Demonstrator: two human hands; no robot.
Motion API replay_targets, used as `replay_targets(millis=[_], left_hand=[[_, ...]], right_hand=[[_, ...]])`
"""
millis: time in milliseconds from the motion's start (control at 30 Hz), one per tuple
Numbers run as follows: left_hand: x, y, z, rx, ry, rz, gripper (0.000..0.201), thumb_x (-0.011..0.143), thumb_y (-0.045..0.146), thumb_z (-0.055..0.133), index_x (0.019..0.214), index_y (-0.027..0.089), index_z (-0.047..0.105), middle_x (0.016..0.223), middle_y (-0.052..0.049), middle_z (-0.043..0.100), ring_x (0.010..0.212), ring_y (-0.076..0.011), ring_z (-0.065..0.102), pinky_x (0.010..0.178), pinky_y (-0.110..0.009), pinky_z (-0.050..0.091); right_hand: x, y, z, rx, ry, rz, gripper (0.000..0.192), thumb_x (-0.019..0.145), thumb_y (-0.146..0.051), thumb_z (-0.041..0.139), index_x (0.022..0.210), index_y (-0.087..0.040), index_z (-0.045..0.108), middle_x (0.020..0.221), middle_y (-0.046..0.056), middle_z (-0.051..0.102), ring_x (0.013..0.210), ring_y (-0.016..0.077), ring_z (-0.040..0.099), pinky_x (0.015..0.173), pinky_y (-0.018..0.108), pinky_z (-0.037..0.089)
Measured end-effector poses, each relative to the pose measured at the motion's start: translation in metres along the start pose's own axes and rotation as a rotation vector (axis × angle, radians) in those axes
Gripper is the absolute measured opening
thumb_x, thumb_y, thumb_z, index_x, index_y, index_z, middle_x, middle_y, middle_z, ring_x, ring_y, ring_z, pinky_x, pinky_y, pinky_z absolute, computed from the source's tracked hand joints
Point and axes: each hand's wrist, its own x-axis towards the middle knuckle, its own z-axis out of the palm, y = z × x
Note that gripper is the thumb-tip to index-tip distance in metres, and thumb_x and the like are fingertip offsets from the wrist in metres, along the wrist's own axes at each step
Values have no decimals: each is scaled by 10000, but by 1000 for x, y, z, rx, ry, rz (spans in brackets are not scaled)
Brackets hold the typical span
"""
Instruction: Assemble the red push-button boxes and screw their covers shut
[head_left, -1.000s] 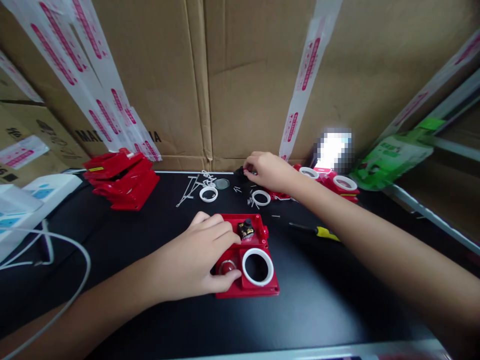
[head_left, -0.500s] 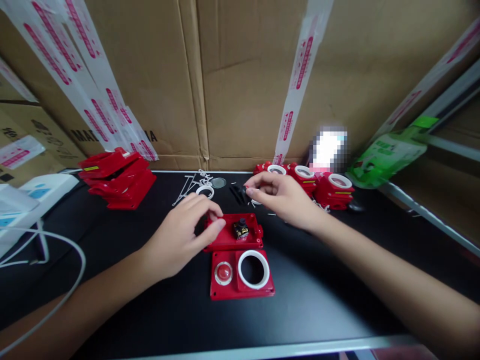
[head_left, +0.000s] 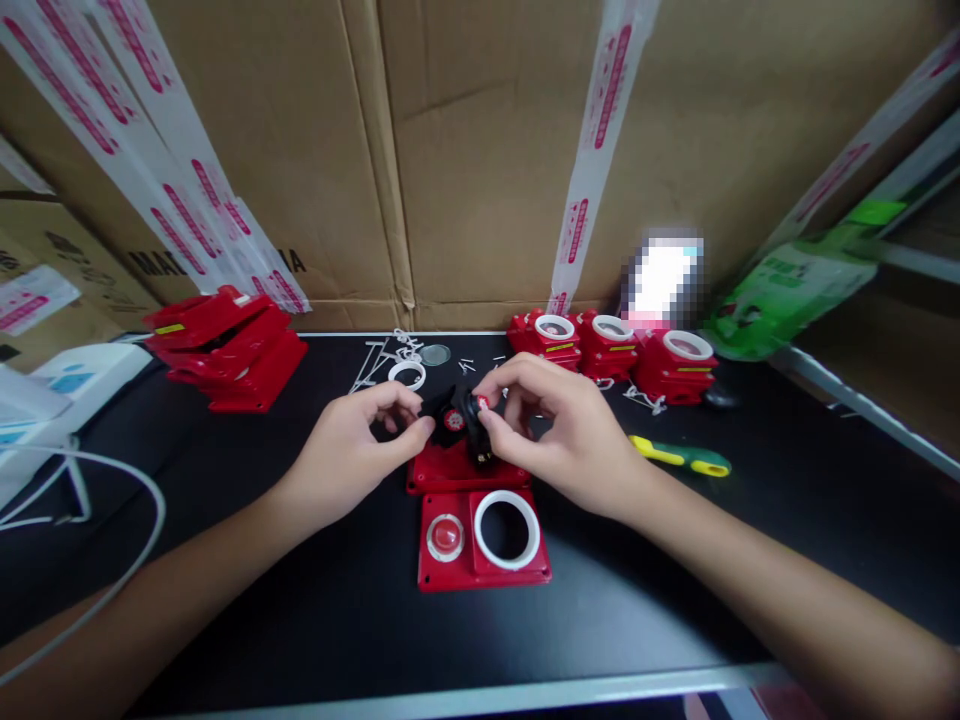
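My right hand (head_left: 551,425) pinches a black part with red-and-white round pieces (head_left: 469,420) between thumb and fingers. Beside that part's left edge, my left hand (head_left: 367,435) has its fingers curled and thumb apart; whether the tips touch the part cannot be made out. Below both hands lies an open red housing (head_left: 442,475), mostly covered by the black part. A red cover (head_left: 486,578) with a white ring (head_left: 535,535) and a red dome (head_left: 448,537) rests flat in front of it.
Stacked red housings (head_left: 247,370) stand at left, beside a white power strip (head_left: 97,385). Several red units (head_left: 675,375) line the back right. A green-and-yellow screwdriver (head_left: 709,466) lies right of my right hand. Behind are a loose white ring (head_left: 407,376), screws (head_left: 466,366) and a green bottle (head_left: 795,300).
My right hand has lifted the black part from the table and brought it left and nearer, over the red housing. My left hand has moved up off the housing's edge. The screwdriver is now visible.
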Motion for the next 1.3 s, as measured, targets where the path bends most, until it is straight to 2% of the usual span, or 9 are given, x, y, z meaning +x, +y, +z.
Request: replay_targets(millis=[133, 267, 400, 533, 667, 800, 1133, 1200, 1300], left_hand=[[9, 3, -14, 60, 71, -29, 324, 899, 555, 580, 931, 234, 619, 887, -18, 708, 825, -222, 682, 748, -339, 523], [16, -2, -31, 284, 136, -78, 221, 874, 472, 590, 816, 262, 557, 708, 20, 574, 693, -213, 540, 642, -328, 370], [14, -8, -39, 510, 45, -150, 286, 807, 462, 699, 687, 268, 528, 643, -2, 573, 628, -237, 500, 618, -349, 282], [13, -8, -42, 635, 2, -186, 337, 806, 536, 728, 710, 281, 530, 702, -40, 635, 641, -278, 546, 622, -360, 272], [14, -9, -43, 791, -35, -168, 393, 896, 619, 648, 769, 286, 482, 776, -65, 664, 668, -301, 596, 605, -371, 298], [12, -9, -40, 971, -58, -142, 368, 976, 612, 538, 831, 283, 462, 843, -100, 691, 747, -346, 682, 581, -377, 316], [9, -4, -38, 1148, -8, -164, 264, 1046, 448, 516, 948, 228, 625, 978, -158, 783, 931, -429, 776, 688, -483, 528], [9, -2, -36, 1103, 91, -61, 261, 1034, 390, 529, 1109, 181, 667, 1079, -186, 769, 1023, -439, 760, 774, -528, 578], [5, 2, -27, 843, 189, 338, 310, 1021, 274, 540, 1275, 136, 654, 1178, -182, 722, 1145, -385, 713, 947, -522, 599]], right_hand=[[-2, 4, -15, 62, 10, 23, 62, 1015, -248, 733, 1046, -200, 709, 952, 24, 706, 662, 121, 649, 630, 282, 546], [-6, 7, -25, -17, -28, -67, 81, 1018, -179, 717, 1094, -207, 721, 1071, 39, 685, 646, 97, 617, 618, 291, 531], [-11, 7, -20, -154, -137, -168, 176, 1020, -138, 676, 1174, -210, 719, 1133, 64, 659, 651, 98, 571, 609, 304, 521], [-13, 6, -14, -223, -252, -149, 236, 1050, -168, 633, 1258, -202, 739, 1243, 108, 609, 727, 118, 598, 645, 313, 553], [-11, 7, -17, -234, -293, -80, 219, 1048, -178, 641, 1237, -208, 747, 1243, 111, 607, 881, 169, 645, 710, 311, 567], [-8, 11, -22, -114, -366, 14, 209, 1074, -210, 646, 1259, -223, 743, 1222, 66, 629, 762, 114, 610, 698, 283, 556], [-5, 14, -22, -170, -387, -40, 209, 1097, -246, 661, 1267, -224, 780, 1237, 83, 670, 964, 188, 691, 906, 352, 578], [-4, 15, -22, -174, -387, -49, 207, 1101, -239, 656, 1263, -216, 783, 1243, 86, 668, 970, 185, 691, 902, 345, 575], [-3, 16, -24, -153, -391, -86, 217, 1110, -235, 649, 1272, -207, 791, 1265, 92, 663, 988, 177, 690, 875, 324, 578]])
